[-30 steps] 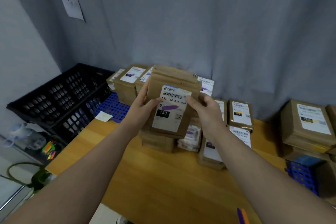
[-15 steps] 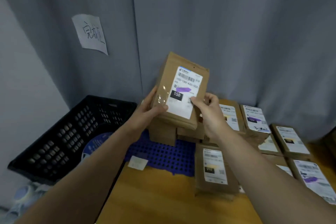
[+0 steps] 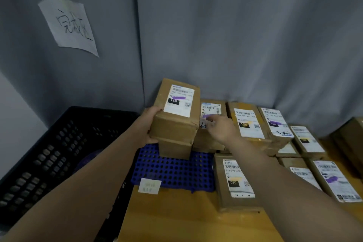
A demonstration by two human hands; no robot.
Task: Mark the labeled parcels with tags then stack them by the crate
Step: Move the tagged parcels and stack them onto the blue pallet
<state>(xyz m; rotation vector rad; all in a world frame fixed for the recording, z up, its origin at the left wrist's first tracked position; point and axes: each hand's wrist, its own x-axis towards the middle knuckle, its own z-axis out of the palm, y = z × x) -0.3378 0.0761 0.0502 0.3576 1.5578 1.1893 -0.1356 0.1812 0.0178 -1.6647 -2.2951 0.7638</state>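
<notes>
Left hand (image 3: pixel 151 126) grips the left side of the brown 150 parcel (image 3: pixel 177 108), thumb on the top edge, fingers wrapped under. White shipping label faces up, with a purple mark across it. The parcel is directly over a lower parcel (image 3: pixel 174 147), which stands on the blue perforated mat (image 3: pixel 172 173) at the far left of the counter (image 3: pixel 176 220).

Right hand (image 3: pixel 221 129) is off the 150 parcel and holds nothing. Its fingers reach over the neighbouring parcel (image 3: pixel 211 111) just to the right; it's blurred, but they look loosely extended.

Black crate (image 3: pixel 49 153) is left of the mat, beside the counter edge. A small white slip (image 3: pixel 149 185) lies on the mat's near edge. The 010 parcel (image 3: pixel 235 180) lies flat near right, with more labelled parcels in rows beyond it. A handwritten paper sign (image 3: pixel 68 25) hangs on the grey curtain (image 3: pixel 235 35) behind.
</notes>
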